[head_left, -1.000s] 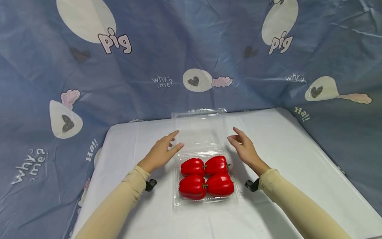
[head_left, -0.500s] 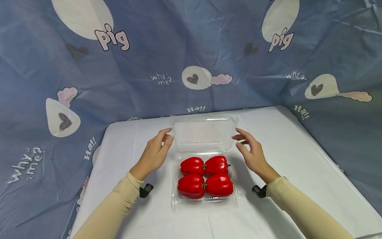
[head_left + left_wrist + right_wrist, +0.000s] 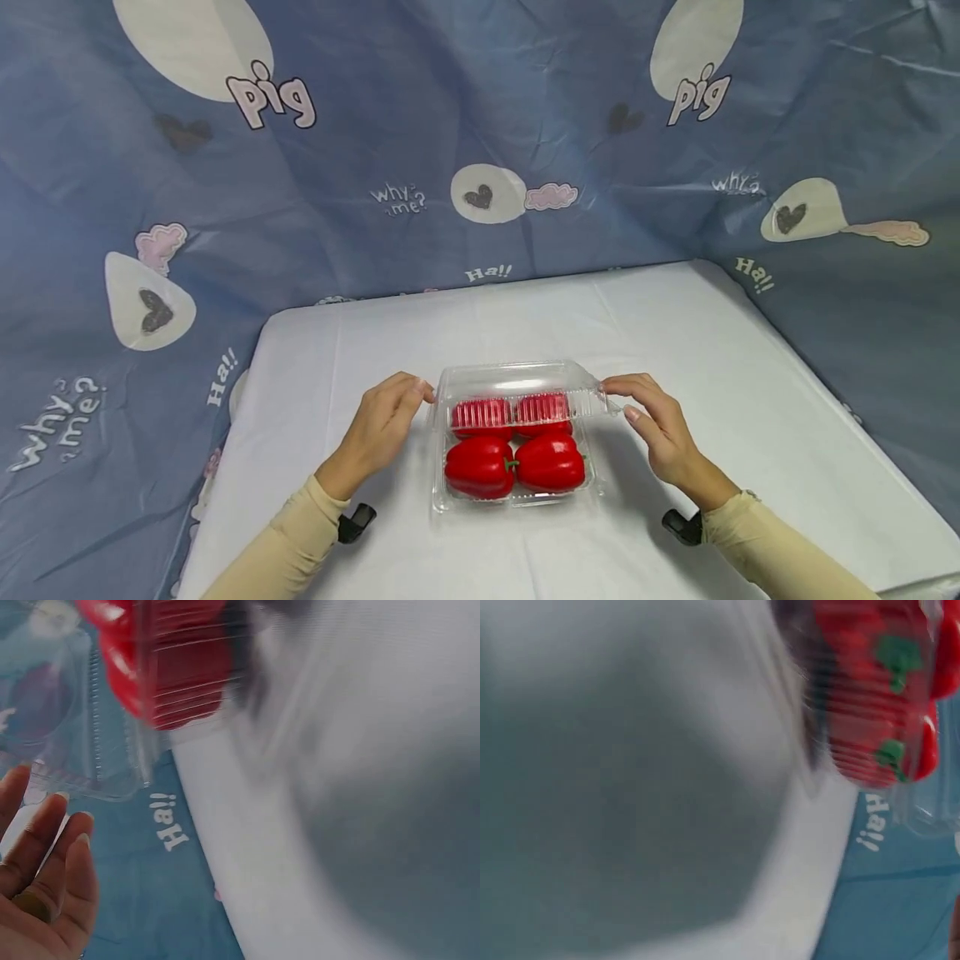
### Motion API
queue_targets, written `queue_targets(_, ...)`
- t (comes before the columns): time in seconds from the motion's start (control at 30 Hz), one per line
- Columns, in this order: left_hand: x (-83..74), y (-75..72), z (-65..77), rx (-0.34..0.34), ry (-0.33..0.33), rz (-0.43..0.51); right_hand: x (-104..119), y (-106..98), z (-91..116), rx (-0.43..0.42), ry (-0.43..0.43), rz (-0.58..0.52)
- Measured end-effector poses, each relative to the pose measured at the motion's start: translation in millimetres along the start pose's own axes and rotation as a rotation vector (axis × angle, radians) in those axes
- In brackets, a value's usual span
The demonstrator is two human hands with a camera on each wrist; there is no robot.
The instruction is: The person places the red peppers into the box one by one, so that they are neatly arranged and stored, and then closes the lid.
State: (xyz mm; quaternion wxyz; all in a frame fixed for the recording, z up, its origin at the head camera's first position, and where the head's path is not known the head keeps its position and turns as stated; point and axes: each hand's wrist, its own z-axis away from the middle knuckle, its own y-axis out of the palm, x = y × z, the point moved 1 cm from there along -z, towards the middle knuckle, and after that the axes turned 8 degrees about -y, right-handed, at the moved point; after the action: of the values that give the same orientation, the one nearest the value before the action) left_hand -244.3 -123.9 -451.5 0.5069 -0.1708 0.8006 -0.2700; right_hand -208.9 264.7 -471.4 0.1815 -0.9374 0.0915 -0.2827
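Observation:
Several red bell peppers (image 3: 480, 468) with green stems lie in a clear plastic clamshell box (image 3: 441, 503). Its hinged lid (image 3: 510, 379) is tilted forward over the back peppers, which show through it. My left hand (image 3: 378, 425) is at the lid's left edge, fingertips right against it; the left wrist view shows its fingers (image 3: 52, 862) loosely bent beside the clear lid (image 3: 45, 712). At the lid's right front corner, my right hand (image 3: 663, 429) has its index fingertip on the edge, with the thumb apart from it. Only a sliver of that hand enters the right wrist view.
A white cloth (image 3: 375, 342) covers the table. Behind and beside it hangs a blue printed curtain (image 3: 360, 242). A black wrist strap piece (image 3: 356, 523) sits below the left wrist, and a similar black piece (image 3: 682, 527) below the right.
The lid has swung from leaning back behind the box to tilting forward over the peppers. Both hands have come toward the person with it. The peppers have stayed in place.

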Motion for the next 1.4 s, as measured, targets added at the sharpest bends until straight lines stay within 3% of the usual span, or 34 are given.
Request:
queue_targets(0.2,6.8,6.7,10.9,0.040,-0.044,-0.049,8,11,33,0.036,0.106,0.012)
queue_targets(0.33,11.7,13.9,17.2,0.071,-0.052,-0.121,14,17,52,0.129,0.236,0.070)
queue_targets(0.47,13.3,17.0,21.5,0.098,-0.078,-0.166,19,21,63,0.213,0.338,0.140)
queue_targets(0.6,12.8,14.9,24.7,0.148,-0.111,-0.146,26,21,67,0.228,0.440,0.140)
queue_targets(0.73,14.0,11.3,28.3,0.217,-0.131,-0.119,31,19,66,0.267,0.576,0.078)
queue_targets(0.9,14.3,6.9,33.5,0.302,-0.139,-0.088,33,16,62,0.377,0.712,-0.079)
queue_targets(1.03,14.1,6.3,38.0,0.365,-0.209,-0.027,31,15,60,0.437,0.728,-0.237)
queue_targets(1.2,12.8,7.1,42.9,0.448,-0.320,-0.011,29,17,59,0.444,0.752,-0.334)
queue_targets(1.4,9.7,4.3,47.2,0.620,-0.336,0.056,31,17,59,0.434,0.806,-0.359)
